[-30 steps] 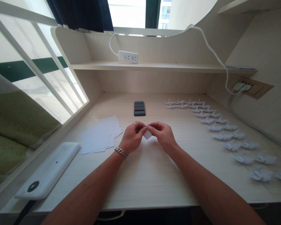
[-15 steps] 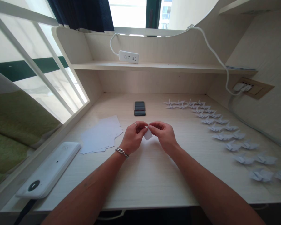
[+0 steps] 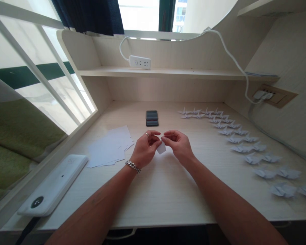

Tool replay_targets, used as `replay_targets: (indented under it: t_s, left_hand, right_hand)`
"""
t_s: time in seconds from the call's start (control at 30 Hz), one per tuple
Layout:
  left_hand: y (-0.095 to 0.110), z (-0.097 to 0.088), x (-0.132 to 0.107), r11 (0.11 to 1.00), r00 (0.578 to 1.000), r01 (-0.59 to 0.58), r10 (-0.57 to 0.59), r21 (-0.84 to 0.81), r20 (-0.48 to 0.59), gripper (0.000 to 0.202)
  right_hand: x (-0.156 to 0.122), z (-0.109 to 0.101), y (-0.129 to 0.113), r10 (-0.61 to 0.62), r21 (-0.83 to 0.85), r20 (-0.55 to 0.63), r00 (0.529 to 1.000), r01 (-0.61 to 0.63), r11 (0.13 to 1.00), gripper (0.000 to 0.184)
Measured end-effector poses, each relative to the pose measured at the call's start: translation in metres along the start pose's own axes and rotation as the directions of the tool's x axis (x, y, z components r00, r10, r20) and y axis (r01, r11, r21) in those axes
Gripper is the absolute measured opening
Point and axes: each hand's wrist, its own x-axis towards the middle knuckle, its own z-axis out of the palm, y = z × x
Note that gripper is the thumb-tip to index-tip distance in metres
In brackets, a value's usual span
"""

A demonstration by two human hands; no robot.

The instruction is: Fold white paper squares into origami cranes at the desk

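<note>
A small folded piece of white paper (image 3: 161, 148) is held above the middle of the desk. My left hand (image 3: 147, 146), with a ring and a chain bracelet, pinches its left side between thumb and fingers. On the other side, my right hand (image 3: 177, 144) grips its upper right edge with thumb and forefinger. The upper part of the paper is partly hidden by my fingertips. Left of my hands lies a loose stack of white paper sheets (image 3: 107, 148). Several folded paper cranes (image 3: 235, 139) stand in paired rows along the right.
A dark phone-like object (image 3: 152, 118) lies beyond my hands. A long white device (image 3: 54, 185) with a black strap rests at the left edge. On the shelf (image 3: 173, 72) sits a power strip (image 3: 140, 62); its cord (image 3: 232, 56) runs to the wall socket (image 3: 276, 96).
My fingers have loosened and parted slightly at the top of the folded paper. The paper has shifted slightly down. Everything else stays in place.
</note>
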Motion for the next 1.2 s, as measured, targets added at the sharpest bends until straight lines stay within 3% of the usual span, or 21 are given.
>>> replay_targets:
  t_s: [0.23,0.43,0.53,0.6,0.8,1.0,1.2]
  left_hand:
    - [0.002,0.003,-0.002,1.0,1.0,-0.015,0.014,0.013,0.014,0.022]
    - [0.004,0.004,-0.004,1.0,0.999,-0.004,0.004,-0.002,0.045,0.022]
    - [0.006,0.005,-0.004,1.0,0.999,-0.016,0.017,-0.02,0.035,0.021]
    - [0.007,0.004,-0.003,0.999,1.0,-0.02,0.02,-0.034,-0.007,0.021]
    - [0.006,-0.001,0.001,0.991,0.99,0.047,-0.064,-0.127,-0.129,0.028]
    - [0.009,-0.002,0.002,0.988,0.986,0.149,-0.152,-0.049,-0.062,0.021]
    - [0.011,-0.004,0.002,0.986,0.977,0.147,-0.132,0.077,-0.169,0.02]
  right_hand:
    - [0.0,0.003,-0.002,-0.102,-0.087,-0.03,0.994,0.099,0.991,0.019]
    - [0.0,0.0,-0.002,-0.063,-0.079,0.075,0.995,0.069,0.994,0.024]
    - [0.0,0.0,-0.003,-0.072,-0.067,0.02,0.997,0.073,0.995,0.025]
    - [-0.001,0.001,-0.005,-0.035,-0.042,0.013,0.999,0.035,0.998,0.032]
    - [-0.003,0.002,-0.007,0.164,-0.133,0.211,0.964,-0.138,0.981,0.037]
    - [-0.002,-0.003,-0.004,0.115,-0.296,0.229,0.967,-0.044,0.954,0.03]
    - [-0.006,0.001,0.0,0.178,-0.309,0.28,0.943,-0.087,0.947,0.03]
